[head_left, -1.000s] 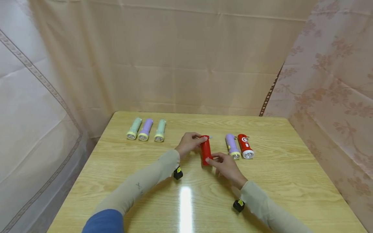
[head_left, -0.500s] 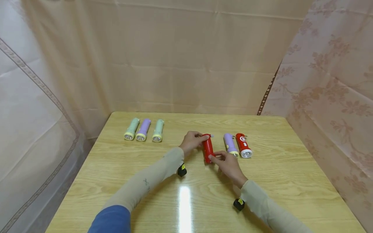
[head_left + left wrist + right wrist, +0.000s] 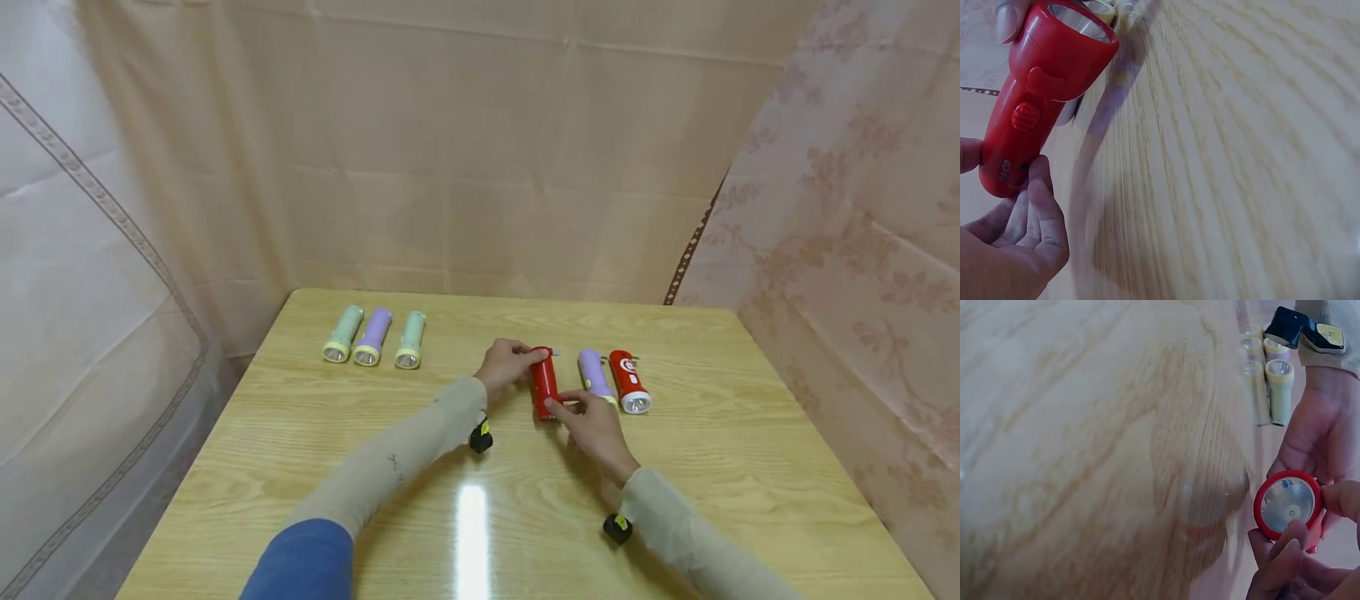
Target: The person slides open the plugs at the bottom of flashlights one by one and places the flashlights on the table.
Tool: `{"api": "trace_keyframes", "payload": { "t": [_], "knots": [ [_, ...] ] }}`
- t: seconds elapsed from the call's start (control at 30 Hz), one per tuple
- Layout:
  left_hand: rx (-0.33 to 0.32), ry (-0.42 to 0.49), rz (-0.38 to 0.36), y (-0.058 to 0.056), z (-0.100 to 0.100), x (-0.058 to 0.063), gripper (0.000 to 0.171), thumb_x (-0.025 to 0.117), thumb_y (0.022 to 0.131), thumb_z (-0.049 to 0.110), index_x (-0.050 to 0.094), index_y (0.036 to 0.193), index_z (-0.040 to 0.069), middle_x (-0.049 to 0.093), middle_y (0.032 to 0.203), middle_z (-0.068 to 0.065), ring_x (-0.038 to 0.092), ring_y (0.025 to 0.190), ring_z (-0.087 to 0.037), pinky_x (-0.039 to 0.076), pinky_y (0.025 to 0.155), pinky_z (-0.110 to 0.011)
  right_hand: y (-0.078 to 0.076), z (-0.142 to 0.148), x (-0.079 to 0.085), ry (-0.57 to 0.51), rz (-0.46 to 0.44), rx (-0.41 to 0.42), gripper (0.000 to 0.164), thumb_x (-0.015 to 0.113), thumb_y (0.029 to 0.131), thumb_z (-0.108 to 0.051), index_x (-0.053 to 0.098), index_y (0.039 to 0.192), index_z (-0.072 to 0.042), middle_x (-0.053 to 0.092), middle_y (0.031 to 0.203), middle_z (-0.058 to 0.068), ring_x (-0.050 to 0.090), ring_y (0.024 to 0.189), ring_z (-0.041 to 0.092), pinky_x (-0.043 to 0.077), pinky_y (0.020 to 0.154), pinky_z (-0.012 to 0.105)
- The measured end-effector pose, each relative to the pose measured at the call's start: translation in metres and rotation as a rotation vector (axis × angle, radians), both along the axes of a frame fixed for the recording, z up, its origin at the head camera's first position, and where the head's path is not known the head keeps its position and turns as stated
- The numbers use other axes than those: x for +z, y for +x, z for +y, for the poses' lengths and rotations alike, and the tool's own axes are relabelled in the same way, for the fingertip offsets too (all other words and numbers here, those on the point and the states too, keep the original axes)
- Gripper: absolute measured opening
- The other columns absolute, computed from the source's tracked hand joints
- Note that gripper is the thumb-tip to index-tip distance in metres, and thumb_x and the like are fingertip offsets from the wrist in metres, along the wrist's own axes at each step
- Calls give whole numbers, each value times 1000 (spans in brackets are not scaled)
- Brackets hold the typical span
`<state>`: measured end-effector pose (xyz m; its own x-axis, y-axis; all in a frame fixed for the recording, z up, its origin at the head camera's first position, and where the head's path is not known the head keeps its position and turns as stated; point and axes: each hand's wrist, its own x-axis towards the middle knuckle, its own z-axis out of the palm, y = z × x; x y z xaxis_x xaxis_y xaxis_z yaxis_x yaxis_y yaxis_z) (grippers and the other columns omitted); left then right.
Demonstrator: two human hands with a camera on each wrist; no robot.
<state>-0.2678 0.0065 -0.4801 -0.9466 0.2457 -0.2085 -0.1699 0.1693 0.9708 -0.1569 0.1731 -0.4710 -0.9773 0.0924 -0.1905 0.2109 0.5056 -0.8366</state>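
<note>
A red flashlight is held between both hands near the middle of the table, its lamp end toward the person. My left hand pinches the narrow tail end between thumb and fingers. At the lamp end, my right hand grips the rim with thumb and fingers. In the left wrist view, the flashlight shows a ridged switch on its side. Its round reflector faces the right wrist camera. Just right of it lie a purple flashlight, partly covered by the right hand, and a red flashlight with a white head.
On the table's left side lie a green flashlight, a purple flashlight and another green flashlight in a row. A beige curtain hangs behind the table, with more cloth on both sides.
Both hands have shifted a little to the right with the red flashlight, closer to the purple one. The flashlights lying on the table have kept their places.
</note>
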Motion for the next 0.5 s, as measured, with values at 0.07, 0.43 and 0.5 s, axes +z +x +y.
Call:
{"api": "trace_keyframes", "payload": {
  "t": [0.07,0.43,0.5],
  "knots": [
    [3,7,-1,-1,2,0,35,79,93,32,72,109,2,72,94,-7,70,79,-22,60,73,-36,0,0,0,13,9,-8,43,74,97,-36,68,124,-3,73,100,11,59,59,19,48,51,28],
    [-41,-44,15,-4,10,2,33,76,96,32,72,107,1,71,93,-6,67,82,-21,59,69,-33,-2,3,1,111,53,-27,39,74,96,-35,71,118,-3,74,95,10,61,67,16,48,55,27],
    [-39,-44,11,-4,10,1,34,76,96,32,72,108,1,71,93,-6,67,82,-21,59,69,-33,-2,3,2,124,68,-28,39,74,96,-34,72,118,-2,75,95,10,62,70,16,48,56,28]
  ]
}}
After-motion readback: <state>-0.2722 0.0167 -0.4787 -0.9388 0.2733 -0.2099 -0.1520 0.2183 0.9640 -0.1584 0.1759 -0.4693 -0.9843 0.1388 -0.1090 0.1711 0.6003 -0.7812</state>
